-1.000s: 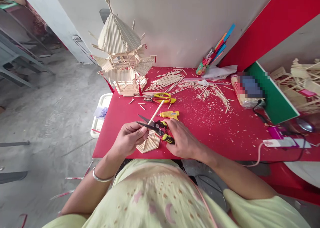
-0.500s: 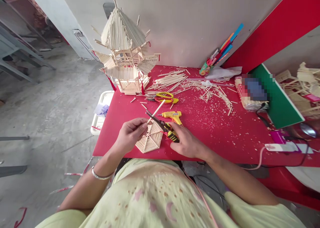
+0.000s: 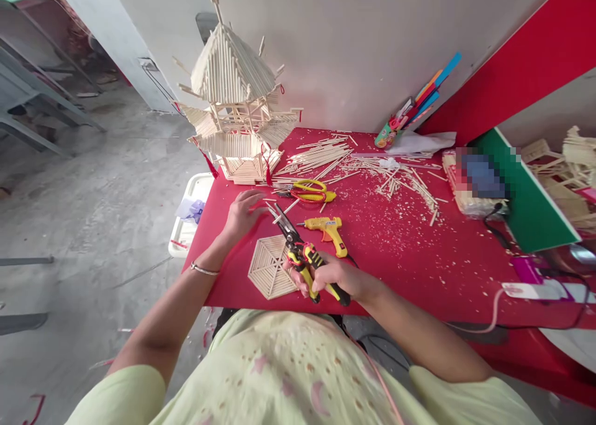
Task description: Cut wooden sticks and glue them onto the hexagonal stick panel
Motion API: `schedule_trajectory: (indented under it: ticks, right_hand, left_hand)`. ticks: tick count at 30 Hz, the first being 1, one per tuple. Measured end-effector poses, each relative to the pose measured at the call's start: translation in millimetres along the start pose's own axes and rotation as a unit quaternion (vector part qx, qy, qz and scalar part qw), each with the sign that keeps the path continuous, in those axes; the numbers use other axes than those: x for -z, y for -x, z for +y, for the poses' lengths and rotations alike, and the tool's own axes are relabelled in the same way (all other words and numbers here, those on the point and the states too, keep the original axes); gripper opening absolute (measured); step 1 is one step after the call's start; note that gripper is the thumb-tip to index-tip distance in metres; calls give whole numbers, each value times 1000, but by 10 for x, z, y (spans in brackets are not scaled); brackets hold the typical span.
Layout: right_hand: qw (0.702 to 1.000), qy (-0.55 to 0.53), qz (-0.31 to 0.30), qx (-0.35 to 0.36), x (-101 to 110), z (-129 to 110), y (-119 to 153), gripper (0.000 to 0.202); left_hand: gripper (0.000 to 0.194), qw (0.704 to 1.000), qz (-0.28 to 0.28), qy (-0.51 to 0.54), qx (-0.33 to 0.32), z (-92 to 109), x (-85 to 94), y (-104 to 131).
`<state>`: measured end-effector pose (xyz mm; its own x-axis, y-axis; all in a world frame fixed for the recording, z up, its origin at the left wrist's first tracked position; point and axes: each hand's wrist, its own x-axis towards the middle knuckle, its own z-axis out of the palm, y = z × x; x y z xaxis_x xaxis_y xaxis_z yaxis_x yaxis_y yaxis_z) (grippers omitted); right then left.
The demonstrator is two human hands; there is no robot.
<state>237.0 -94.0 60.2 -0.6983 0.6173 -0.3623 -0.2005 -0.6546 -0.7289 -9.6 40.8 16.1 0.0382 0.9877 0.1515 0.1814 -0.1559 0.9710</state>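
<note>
My right hand [image 3: 338,276] grips the black and yellow handles of a pair of pliers [image 3: 289,237], whose jaws point up and left. A short pale stick piece [image 3: 277,219] shows at the jaws; whether it is clamped I cannot tell. Under the pliers, a six-sided panel of pale sticks [image 3: 266,269] lies flat near the table's front edge, partly hidden by the tool and my right hand. My left hand [image 3: 242,215] is at the table's left side, beyond the panel, fingers stretched out and holding nothing that I can see.
A yellow glue gun [image 3: 328,227] lies right of the pliers. Behind it are yellow-handled scissors [image 3: 311,192]. A tall stick pagoda [image 3: 235,71] stands at the back left, beside loose sticks [image 3: 321,155]. Farther right are a pen holder [image 3: 385,134] and a power strip [image 3: 531,290].
The long stick between my left fingers is gone from that hand, which has moved away from the pliers and opened. The pliers have come lower, and more of the six-sided panel shows.
</note>
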Motion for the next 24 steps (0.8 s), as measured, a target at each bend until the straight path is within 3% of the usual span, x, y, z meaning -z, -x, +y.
schedule_trajectory:
  ticks: [1, 3, 6, 8, 13, 15, 17, 19, 20, 22, 24]
  right_hand:
    - [1000, 11, -6, -10, -3, -24, -16, 52]
    - [999, 33, -7, -24, 1, -68, -41, 51]
    - [998, 51, 6, -39, 31, -120, -72, 47]
    - [997, 59, 8, -46, 54, -141, -93, 44]
    - [992, 114, -11, -55, 60, -163, -116, 47]
    - [986, 156, -15, -55, 42, -180, -81, 46]
    - [971, 234, -9, -40, 33, -224, -16, 44]
    - [930, 365, 52, 11, 66, -303, 50, 47]
    - [889, 441, 112, 42, 111, -355, 70, 51]
    - [774, 571, 262, 81, 275, -483, 61, 61]
    - [673, 632, 380, 54, 540, -630, -18, 67]
  left_hand:
    - [17, 999, -3, 21, 26, 12, -18, -31]
    - [17, 984, -80, 90, 128, 86, -32, -49]
    - [46, 891, -272, 214, 295, 242, 9, -41]
    - [43, 841, -318, 267, 347, 318, 58, -44]
    - [28, 801, -331, 313, 388, 348, 136, -39]
    - [24, 810, -318, 319, 375, 341, 156, -42]
    - [22, 839, -270, 330, 338, 340, 188, -62]
    - [23, 866, -190, 357, 295, 339, 219, -87]
    - [24, 872, -152, 369, 284, 334, 224, -93]
    - [25, 870, -115, 380, 291, 313, 190, -75]
    - [22, 863, -120, 372, 320, 287, 92, -17]
